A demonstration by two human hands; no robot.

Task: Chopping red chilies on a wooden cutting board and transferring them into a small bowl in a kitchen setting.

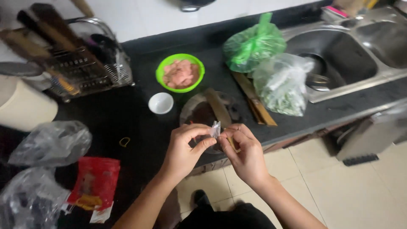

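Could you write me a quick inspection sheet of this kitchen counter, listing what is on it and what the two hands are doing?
Surface: black counter, crowded, with a steel sink at its right end.
Job's things: small clear packet pinched between both hands, over a dark round bowl.
Clutter: green bowl of pink meat, small white bowl, green bag, clear bag of greens, red packet, crumpled clear bags, rubber band, dish rack.
Hands: left hand and right hand both grip the packet.
Cables: nothing seen.
Surroundings: tiled floor, white wall behind.
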